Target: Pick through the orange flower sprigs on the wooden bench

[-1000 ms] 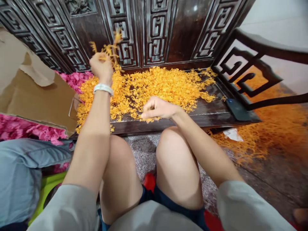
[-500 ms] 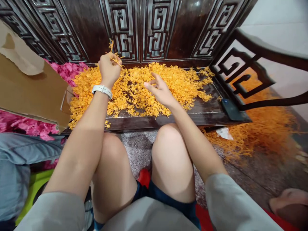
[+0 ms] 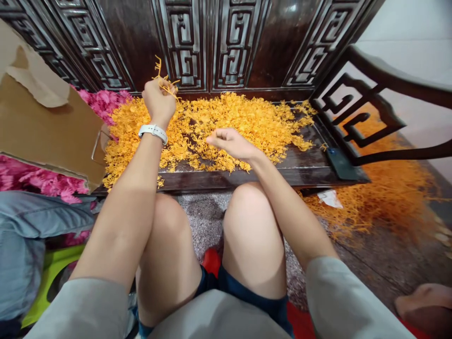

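My left hand (image 3: 159, 101), with a white watch band at the wrist, is raised over the left part of a heap of small orange-yellow plastic flower pieces (image 3: 261, 113). Its fingers are closed on a thin, branched orange plastic sprig (image 3: 158, 68), which sticks up above the fist and out to its right. Over the front middle of the heap is my right hand (image 3: 231, 142), thumb and fingers drawn together in a pinch. What it holds, if anything, is hidden. The heap lies on a dark wooden bench seat (image 3: 300, 162).
A cardboard box (image 3: 45, 127) stands at the left, with pink plastic flowers (image 3: 42, 176) around it. A dark flat phone-like object (image 3: 342, 164) lies by the carved armrest (image 3: 370, 110). Orange stems (image 3: 381, 197) are piled on the floor at right. Another person's jeans leg (image 3: 42, 221) is at left.
My right hand has drawn back slightly toward me, and its spread fingers have closed into a pinch. The left hand still holds the orange sprig, almost in the same place.
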### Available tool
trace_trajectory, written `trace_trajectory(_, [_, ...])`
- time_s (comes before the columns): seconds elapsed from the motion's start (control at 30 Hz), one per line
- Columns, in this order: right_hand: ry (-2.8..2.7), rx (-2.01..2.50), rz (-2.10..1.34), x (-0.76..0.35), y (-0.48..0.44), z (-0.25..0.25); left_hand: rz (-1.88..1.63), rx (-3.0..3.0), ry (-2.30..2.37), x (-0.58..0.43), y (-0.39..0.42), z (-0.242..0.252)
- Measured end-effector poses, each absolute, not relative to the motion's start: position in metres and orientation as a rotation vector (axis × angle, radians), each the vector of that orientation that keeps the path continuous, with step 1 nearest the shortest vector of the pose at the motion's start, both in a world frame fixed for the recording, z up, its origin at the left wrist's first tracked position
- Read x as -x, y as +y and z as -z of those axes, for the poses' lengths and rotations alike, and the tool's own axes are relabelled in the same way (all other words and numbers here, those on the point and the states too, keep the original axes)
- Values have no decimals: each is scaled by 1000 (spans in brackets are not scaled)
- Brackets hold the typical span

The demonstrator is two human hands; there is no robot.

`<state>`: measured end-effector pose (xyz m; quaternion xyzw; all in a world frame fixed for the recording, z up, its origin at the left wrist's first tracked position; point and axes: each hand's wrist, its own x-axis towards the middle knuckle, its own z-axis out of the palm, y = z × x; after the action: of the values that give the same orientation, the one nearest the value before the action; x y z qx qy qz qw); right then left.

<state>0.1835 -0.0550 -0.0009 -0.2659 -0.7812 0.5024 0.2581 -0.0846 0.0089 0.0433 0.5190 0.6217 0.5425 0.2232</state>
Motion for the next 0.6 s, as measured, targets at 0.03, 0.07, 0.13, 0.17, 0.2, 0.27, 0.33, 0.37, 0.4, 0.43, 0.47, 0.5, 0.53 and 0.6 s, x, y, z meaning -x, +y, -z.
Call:
trace_trajectory(0.03, [-2225, 610, -1465, -186, -62, -6, -1627, -1373, 1799, 95, 8, -43])
trace_trajectory(0.07, [-2340, 487, -1583, -188, -70, -12, -1746, -1318, 1880, 105, 7, -42])
trace_trajectory(0.13, [-2498, 297, -1751, -192, -81, -20, -1842, -1243, 1947, 126, 7, -36])
trace_trajectory(0.17, [-2508, 285, -1756, -195, -82, -21, -1839, -1225, 1944, 134, 7, -33])
trace_trajectory(0.2, [-2467, 342, -1692, -198, -80, -20, -1836, -1211, 1943, 140, 8, -29])
trace_trajectory(0.27, [-2280, 603, -1390, -203, -67, -10, -1844, -1207, 1970, 143, 10, -22])
trace_trajectory(0.33, [-2056, 908, -993, -207, -47, 5, -1845, -1266, 1985, 136, 12, -20])
trace_trajectory(0.37, [-1963, 1029, -811, -208, -38, 11, -1823, -1325, 1981, 129, 12, -20])
trace_trajectory(0.4, [-1896, 1115, -660, -207, -30, 16, -1781, -1399, 1966, 120, 11, -21])
trace_trajectory(0.43, [-1862, 1161, -549, -204, -26, 18, -1729, -1478, 1942, 110, 10, -23])
trace_trajectory(0.47, [-1859, 1170, -477, -200, -25, 18, -1676, -1556, 1914, 99, 8, -26])
trace_trajectory(0.5, [-1879, 1153, -433, -194, -27, 15, -1617, -1633, 1881, 87, 5, -27])
trace_trajectory(0.53, [-1914, 1125, -409, -188, -31, 11, -1553, -1707, 1841, 75, 2, -29])
trace_trajectory(0.6, [-1996, 1083, -398, -175, -40, 3, -1430, -1834, 1742, 51, -3, -29])
